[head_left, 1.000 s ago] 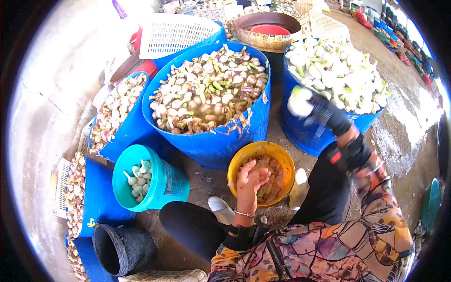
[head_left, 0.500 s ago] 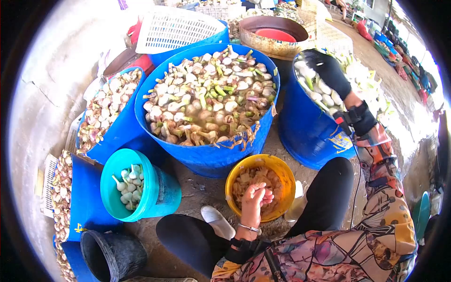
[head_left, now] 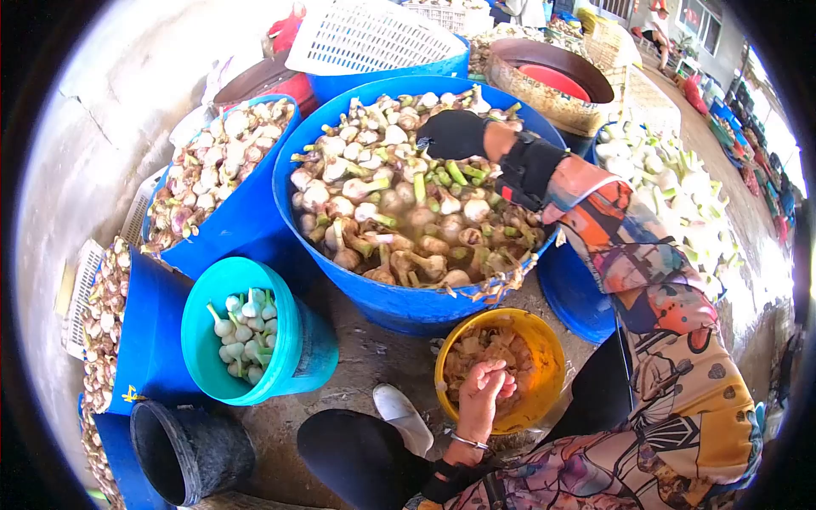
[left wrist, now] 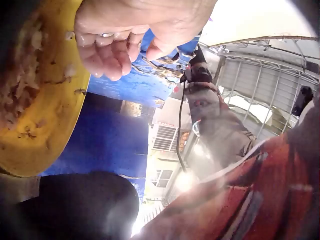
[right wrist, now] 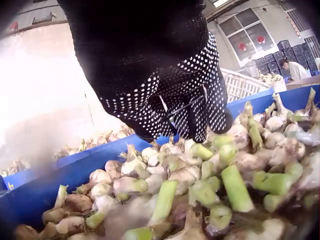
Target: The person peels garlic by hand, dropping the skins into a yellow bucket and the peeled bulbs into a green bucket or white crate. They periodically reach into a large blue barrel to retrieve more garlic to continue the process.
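Note:
My right hand [head_left: 455, 136], in a black glove with white dots, reaches over the far part of the large blue tub [head_left: 340, 274]. That tub is full of unpeeled garlic bulbs [head_left: 391, 202] in murky water. In the right wrist view the gloved fingers [right wrist: 197, 117] point down, tips right at the bulbs, with thin shiny lines across them. My bare, wet left hand [head_left: 481, 398] hangs loosely curled above the yellow bucket [head_left: 557, 361], which contains brownish peelings [head_left: 501, 344]. The left wrist view shows a ring [left wrist: 105, 35] and nothing between the fingers.
A blue tub at right is heaped with peeled white garlic [head_left: 671, 187]. Left of the yellow bucket stand a turquoise bucket [head_left: 310, 353] with trimmed bulbs and a black bucket [head_left: 212, 450]. Behind are a white crate [head_left: 374, 38] and a rusty round container [head_left: 518, 64].
My right hand has let go of a peeled garlic bulb at the right tub and swung left over the large tub. The left hand stays above the yellow bucket, its fingers now more curled.

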A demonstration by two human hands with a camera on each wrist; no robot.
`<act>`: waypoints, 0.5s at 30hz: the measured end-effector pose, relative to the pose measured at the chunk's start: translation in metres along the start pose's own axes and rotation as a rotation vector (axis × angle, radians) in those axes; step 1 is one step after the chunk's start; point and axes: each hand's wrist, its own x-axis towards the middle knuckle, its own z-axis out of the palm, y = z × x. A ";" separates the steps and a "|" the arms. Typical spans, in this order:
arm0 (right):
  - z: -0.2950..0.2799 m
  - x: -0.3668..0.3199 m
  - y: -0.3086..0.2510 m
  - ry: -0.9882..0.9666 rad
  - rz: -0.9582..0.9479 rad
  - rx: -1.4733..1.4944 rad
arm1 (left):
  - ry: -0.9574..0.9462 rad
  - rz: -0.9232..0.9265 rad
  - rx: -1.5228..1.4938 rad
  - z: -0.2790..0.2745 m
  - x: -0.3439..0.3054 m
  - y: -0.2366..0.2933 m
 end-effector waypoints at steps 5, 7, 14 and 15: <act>0.028 0.058 -0.002 0.235 0.114 0.012 | 0.052 0.013 -0.002 -0.011 0.003 0.008; 0.038 0.087 0.015 0.225 0.130 0.011 | 0.073 0.032 -0.013 -0.019 0.005 0.007; 0.054 0.135 0.036 -0.043 0.114 -0.127 | 0.181 0.001 -0.020 -0.041 0.009 0.019; 0.063 0.144 0.043 -0.104 0.087 -0.152 | 0.197 -0.013 -0.024 -0.045 0.011 0.020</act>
